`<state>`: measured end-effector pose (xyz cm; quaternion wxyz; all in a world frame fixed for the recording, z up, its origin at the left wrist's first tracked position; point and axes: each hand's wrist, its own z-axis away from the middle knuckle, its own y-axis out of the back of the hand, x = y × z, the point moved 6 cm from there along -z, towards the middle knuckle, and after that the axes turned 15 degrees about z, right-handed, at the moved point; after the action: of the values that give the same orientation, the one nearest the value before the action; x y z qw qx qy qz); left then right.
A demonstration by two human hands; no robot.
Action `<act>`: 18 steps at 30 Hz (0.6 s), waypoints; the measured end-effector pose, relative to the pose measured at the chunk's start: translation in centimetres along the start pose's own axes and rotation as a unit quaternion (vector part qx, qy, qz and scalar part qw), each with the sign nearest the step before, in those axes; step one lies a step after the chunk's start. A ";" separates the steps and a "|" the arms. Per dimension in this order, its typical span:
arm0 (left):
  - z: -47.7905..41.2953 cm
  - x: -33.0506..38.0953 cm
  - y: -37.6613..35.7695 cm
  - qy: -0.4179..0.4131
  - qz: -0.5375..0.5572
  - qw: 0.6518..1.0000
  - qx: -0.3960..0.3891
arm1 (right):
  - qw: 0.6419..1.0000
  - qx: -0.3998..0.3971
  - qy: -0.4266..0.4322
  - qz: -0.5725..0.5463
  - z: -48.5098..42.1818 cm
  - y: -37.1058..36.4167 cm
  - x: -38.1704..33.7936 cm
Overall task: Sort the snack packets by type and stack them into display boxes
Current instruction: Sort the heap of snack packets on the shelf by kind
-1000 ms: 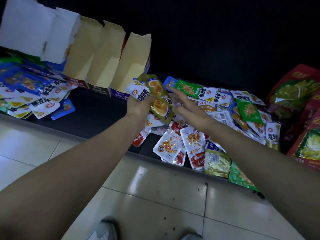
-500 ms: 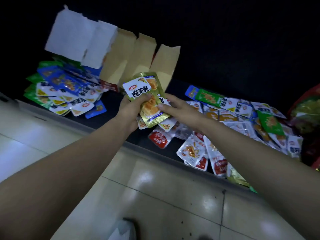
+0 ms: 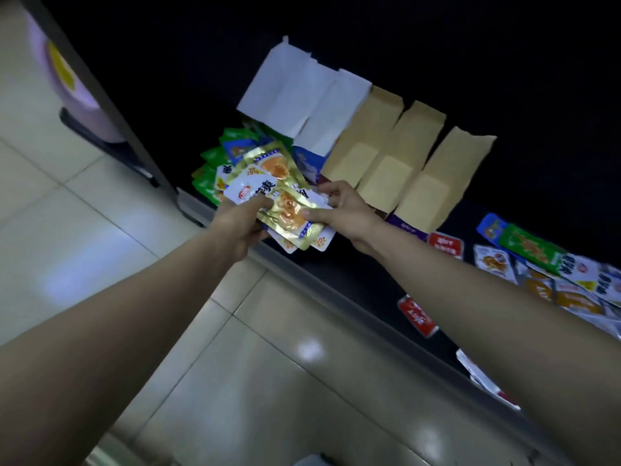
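Observation:
Both hands hold one bundle of gold-and-white snack packets [image 3: 285, 203] above the dark shelf's front edge. My left hand [image 3: 240, 222] grips the bundle from the left, thumb on top. From the right, my right hand [image 3: 342, 211] pinches it, with the thumb on the front packet. Just behind my right hand stand three display boxes with raised tan flaps [image 3: 403, 163], and to their left two with white flaps [image 3: 302, 92]. A sorted pile of green and blue packets [image 3: 218, 163] lies behind the bundle.
Loose mixed packets [image 3: 551, 270] spread over the dark shelf [image 3: 376, 280] at the right, with red ones [image 3: 416, 316] nearer the edge. A metal rail runs along the shelf front. Pale floor tiles [image 3: 235, 381] fill the foreground. A dark upright post [image 3: 111, 105] stands at the left.
The view has swung left, so the boxes now sit centre-right. The bundle has moved toward the boxes and the left pile. Both hands still hold it.

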<state>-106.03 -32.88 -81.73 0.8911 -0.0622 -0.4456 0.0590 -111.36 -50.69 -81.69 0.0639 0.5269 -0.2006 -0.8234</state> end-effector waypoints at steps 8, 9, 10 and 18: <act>-5.9 4.1 3.0 -0.088 0.078 0.991 0.066 | 0.970 0.039 0.158 0.182 -4.4 -5.5 -5.8; -6.4 4.6 2.9 -0.099 0.076 0.990 0.066 | 0.951 0.048 0.189 0.242 -4.5 -6.0 -6.3; -7.1 5.0 2.6 -0.112 0.073 0.989 0.055 | 0.922 0.061 0.221 0.311 -4.7 -6.3 -6.8; -9.2 6.9 2.2 -0.168 -0.271 0.944 0.087 | 0.845 0.009 0.173 0.506 -9.0 -6.4 -6.0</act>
<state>-94.66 -30.10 -82.13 0.7875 0.1494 -0.5821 -0.1370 -100.03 -45.30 -82.45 0.5010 0.4863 -0.4325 -0.5706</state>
